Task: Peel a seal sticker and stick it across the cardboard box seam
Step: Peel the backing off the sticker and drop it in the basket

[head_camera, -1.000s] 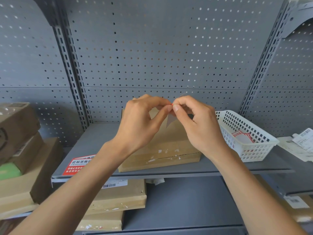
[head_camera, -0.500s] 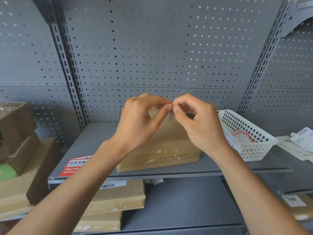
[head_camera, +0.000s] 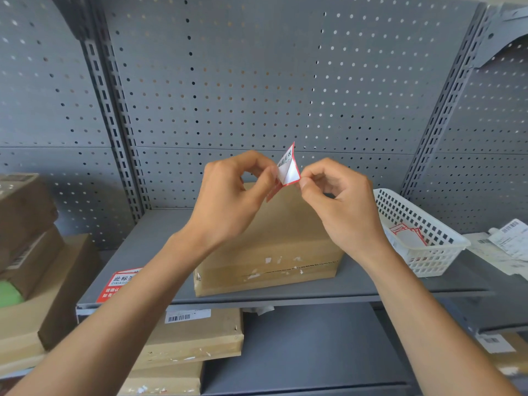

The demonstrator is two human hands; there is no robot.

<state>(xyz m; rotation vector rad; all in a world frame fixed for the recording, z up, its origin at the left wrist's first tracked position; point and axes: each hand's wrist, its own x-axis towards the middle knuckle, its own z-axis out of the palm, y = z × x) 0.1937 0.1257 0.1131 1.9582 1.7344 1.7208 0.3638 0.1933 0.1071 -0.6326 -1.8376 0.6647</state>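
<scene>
Head view, seemingly close, facing shelf [head_camera: 285, 297]

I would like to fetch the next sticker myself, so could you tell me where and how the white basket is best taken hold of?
Grip the white basket by its near long rim, coming from above and in front. The rim stands open and clear, while its left end sits behind the right hand and the cardboard box.

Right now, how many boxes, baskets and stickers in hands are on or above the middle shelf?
Cardboard box: 1
White basket: 1
Seal sticker, pinched between left hand and right hand: 1
Total: 3
</scene>
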